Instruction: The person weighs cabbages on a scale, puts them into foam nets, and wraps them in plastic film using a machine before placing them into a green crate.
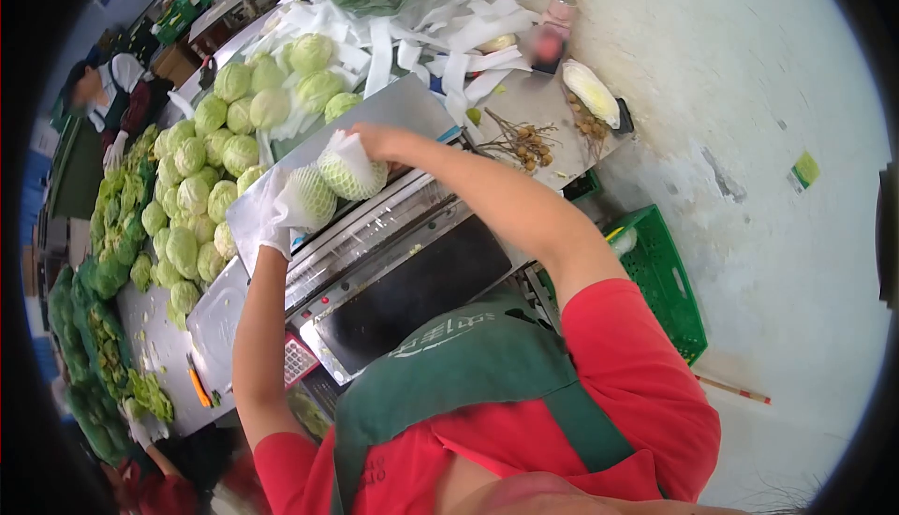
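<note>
Two cabbages in white foam net sleeves lie side by side over the metal wrapping machine (pixel 375 243). My left hand (pixel 270 213), in a white glove, grips the left net-wrapped cabbage (pixel 309 198) from its outer side. My right hand (pixel 376 143) is closed on the upper end of the foam net (pixel 346 147) around the right cabbage (pixel 354 176); its fingertips are partly hidden. Just beyond both hands is a slanted metal plate (pixel 403 108). Bare cabbages (pixel 192 195) are piled to the left of my left hand.
White foam net sleeves (pixel 365 42) are heaped at the back. A napa cabbage (pixel 590 92) and stems of small brown fruit (pixel 524 148) lie on the right. An orange-handled knife (pixel 198 384) rests at lower left. A green crate (pixel 660 281) stands right. A co-worker (pixel 117 94) is at far left.
</note>
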`<state>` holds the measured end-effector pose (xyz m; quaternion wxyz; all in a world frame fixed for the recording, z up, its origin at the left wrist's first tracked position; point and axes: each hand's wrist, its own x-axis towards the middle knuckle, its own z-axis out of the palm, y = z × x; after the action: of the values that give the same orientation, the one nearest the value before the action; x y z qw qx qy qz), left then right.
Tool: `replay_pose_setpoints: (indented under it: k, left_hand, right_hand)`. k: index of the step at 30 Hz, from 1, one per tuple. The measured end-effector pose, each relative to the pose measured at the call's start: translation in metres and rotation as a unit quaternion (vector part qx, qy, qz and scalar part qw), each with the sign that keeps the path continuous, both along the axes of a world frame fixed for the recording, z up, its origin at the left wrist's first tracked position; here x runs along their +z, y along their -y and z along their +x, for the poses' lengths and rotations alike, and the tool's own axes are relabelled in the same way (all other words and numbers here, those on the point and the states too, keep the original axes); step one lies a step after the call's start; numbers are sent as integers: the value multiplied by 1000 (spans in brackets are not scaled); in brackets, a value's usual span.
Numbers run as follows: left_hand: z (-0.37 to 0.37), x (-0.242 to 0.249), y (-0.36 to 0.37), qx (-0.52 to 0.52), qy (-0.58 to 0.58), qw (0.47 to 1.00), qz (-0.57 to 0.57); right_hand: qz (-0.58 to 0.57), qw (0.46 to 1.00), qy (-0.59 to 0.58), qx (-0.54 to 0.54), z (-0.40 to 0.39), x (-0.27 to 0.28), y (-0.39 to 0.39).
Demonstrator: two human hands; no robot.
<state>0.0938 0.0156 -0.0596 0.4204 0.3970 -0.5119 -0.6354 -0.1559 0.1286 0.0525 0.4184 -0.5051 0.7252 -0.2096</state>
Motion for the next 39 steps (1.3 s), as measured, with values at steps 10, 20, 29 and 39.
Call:
replay_pose_setpoints:
  k: [10, 20, 29, 39]
  left_hand:
    - [89, 106, -102, -47, 468, 735, -488]
    - [113, 104, -113, -243, 616, 458, -593]
    - [80, 94, -135, -154, 323, 909, -212]
    - [66, 175, -84, -37, 363, 734, -573]
  right_hand:
    - [-285, 870, -371, 159, -96, 10, -90]
    - [-395, 665, -451, 446, -89, -12, -92]
    - [-58, 971, 80, 216, -57, -5, -101]
    - [-381, 884, 252, 96, -63, 87, -42]
